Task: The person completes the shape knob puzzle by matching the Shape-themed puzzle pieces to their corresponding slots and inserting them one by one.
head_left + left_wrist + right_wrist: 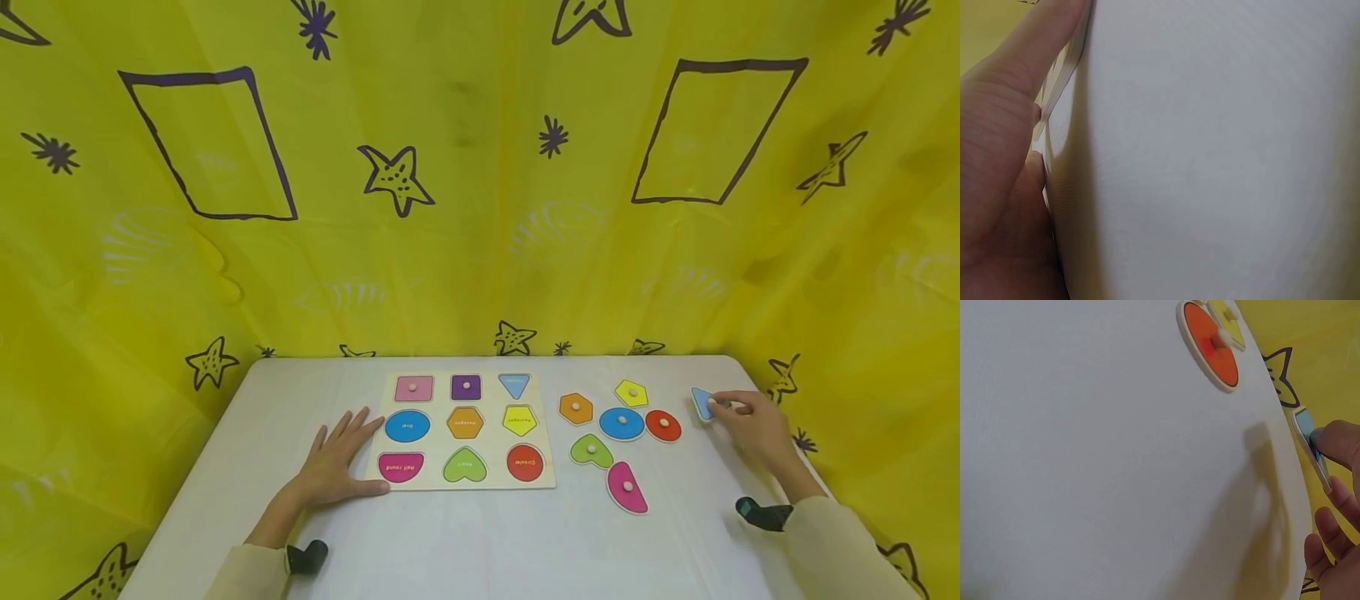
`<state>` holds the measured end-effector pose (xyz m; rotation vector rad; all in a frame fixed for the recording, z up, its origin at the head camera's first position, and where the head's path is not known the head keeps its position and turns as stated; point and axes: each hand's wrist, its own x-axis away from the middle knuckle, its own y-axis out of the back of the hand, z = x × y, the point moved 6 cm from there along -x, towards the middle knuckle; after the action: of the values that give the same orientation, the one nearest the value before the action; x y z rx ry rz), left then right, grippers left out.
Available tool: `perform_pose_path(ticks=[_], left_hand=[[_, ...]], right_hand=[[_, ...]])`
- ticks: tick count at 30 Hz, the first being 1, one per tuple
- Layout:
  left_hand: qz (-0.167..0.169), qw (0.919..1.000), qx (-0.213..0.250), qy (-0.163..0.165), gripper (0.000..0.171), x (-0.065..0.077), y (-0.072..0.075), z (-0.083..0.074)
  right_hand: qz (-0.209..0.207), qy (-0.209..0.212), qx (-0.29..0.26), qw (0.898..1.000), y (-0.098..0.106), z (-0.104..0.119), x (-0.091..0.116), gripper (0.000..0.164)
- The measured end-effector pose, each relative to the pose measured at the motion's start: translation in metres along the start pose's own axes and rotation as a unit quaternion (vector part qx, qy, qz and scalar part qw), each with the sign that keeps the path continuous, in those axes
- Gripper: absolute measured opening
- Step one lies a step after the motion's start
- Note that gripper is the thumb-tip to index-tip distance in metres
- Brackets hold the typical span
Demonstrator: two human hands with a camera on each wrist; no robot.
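While the left hand (330, 467) lies spread at the left edge of the shape-puzzle board (491, 389), thumb at its near corner, the magenta half-round (624, 495) lies right of the board. Next come the green heart (588, 455), red circle (663, 427) and blue oval (618, 427); beside them, near the right edge of the table (525, 550), the right hand (759, 429) pinches the blue triangle (701, 400). The triangle recess (514, 384) is leftward from it, past the loose pieces, at the board's far right corner, nearer the left hand; the board's long axis runs the same way. Beyond, a strip of table ends at the yellow curtain (457, 275).
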<state>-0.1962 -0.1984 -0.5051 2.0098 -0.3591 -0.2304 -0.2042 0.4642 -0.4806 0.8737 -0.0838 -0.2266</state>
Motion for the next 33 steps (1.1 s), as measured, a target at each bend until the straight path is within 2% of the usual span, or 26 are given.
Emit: perform_pose_path(ticks=[7,13,20,25,33], left_hand=[[0.006,1.0000,0.000,0.003,0.107,-0.002,-0.001,0.000],[0.002,1.0000,-0.002,0.000,0.107,-0.002,-0.002,0.001],[0.002,1.0000,-0.004,0.000,0.107,-0.001,-0.003,0.003],[0.002,1.0000,-0.003,0.005,0.107,-0.002,-0.003,0.005],[0.006,0.9999,0.002,0.009,0.107,-0.003,-0.005,0.005]], right_hand=[[-0.018,0.043,0.002,0.999,0.009,0.030,-0.006,0.049],[-0.022,0.059,0.004,0.998,0.011,0.047,-0.014,0.046],[-0.042,0.080,0.000,0.996,0.005,0.070,-0.021,0.042],[-0.038,0.077,-0.021,0.996,-0.002,0.085,-0.026,0.044],[-0.034,0.096,-0.034,0.994,-0.012,0.108,-0.033,0.043]])
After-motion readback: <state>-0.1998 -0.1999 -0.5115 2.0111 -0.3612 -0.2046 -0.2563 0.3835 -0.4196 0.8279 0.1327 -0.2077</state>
